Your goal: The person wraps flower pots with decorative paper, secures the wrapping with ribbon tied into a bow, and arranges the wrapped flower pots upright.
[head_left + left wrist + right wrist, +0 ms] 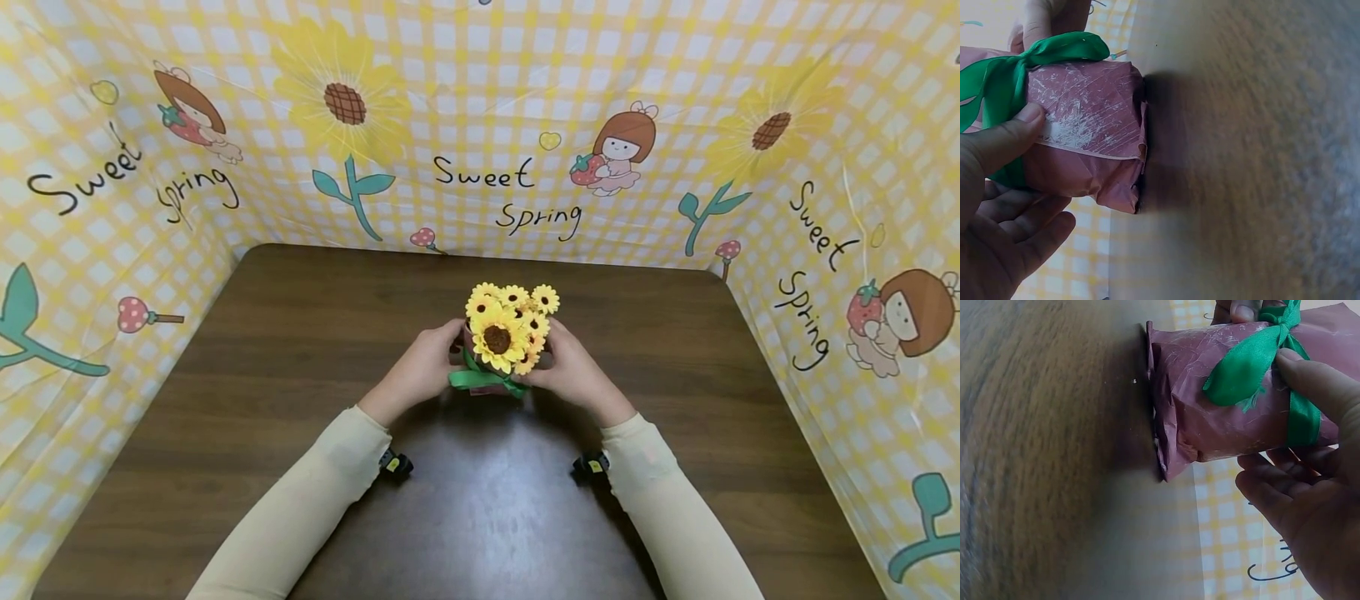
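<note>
A small bouquet of yellow sunflowers [497, 337], wrapped at its base in mauve paper [1085, 119], stands upright near the middle of the table. Round the wrapping runs a green ribbon [1241, 369] tied in a bow. My left hand [426, 360] grips the bouquet from the left, thumb on the paper by the ribbon and fingers curled behind. From the other side my right hand [573, 367] holds it, its thumb pressing near the knot. The paper is creased, with whitish scuffs on one face. In both wrist views its folded bottom edge is right at the tabletop.
The dark brown wooden table [300, 333] has yellow checked cloth [480, 125] hanging along its back and both sides. Black wrist cameras [396, 465] sit under both cream sleeves [330, 475], close above the table.
</note>
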A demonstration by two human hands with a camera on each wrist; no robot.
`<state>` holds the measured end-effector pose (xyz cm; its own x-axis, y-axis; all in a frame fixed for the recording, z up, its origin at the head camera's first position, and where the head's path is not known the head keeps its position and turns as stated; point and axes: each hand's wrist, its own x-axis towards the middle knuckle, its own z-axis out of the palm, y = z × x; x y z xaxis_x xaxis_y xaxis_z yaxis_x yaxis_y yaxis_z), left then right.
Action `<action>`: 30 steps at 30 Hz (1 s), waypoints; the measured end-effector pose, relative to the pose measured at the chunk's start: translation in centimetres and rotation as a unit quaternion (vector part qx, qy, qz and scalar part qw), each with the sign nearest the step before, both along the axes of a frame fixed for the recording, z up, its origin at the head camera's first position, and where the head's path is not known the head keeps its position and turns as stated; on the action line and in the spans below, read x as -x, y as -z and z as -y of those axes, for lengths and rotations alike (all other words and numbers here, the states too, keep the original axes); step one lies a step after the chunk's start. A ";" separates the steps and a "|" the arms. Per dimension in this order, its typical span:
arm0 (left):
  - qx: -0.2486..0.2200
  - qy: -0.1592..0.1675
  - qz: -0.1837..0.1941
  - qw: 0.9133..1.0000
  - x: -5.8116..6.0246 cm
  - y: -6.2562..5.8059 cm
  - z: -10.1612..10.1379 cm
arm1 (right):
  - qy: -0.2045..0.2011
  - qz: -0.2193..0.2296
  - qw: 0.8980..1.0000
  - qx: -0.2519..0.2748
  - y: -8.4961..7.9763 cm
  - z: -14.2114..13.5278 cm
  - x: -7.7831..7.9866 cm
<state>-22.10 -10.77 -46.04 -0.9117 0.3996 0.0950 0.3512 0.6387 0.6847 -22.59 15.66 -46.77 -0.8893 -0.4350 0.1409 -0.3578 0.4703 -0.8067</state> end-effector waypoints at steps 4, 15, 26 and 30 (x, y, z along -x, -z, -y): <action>0.004 0.001 0.002 1.000 0.1 0.1 0.0 | 0.001 0.004 1.000 -0.008 0.1 0.0 0.1; 0.007 0.007 0.013 1.000 0.3 0.5 0.1 | -0.005 0.004 1.000 -0.018 0.4 0.1 0.0; 0.014 0.011 0.007 1.000 0.4 1.0 0.2 | -0.009 0.005 1.000 -0.004 0.9 0.2 -0.1; 0.018 0.011 0.006 1.000 0.5 1.2 0.2 | -0.007 0.010 1.000 -0.002 1.2 0.2 0.0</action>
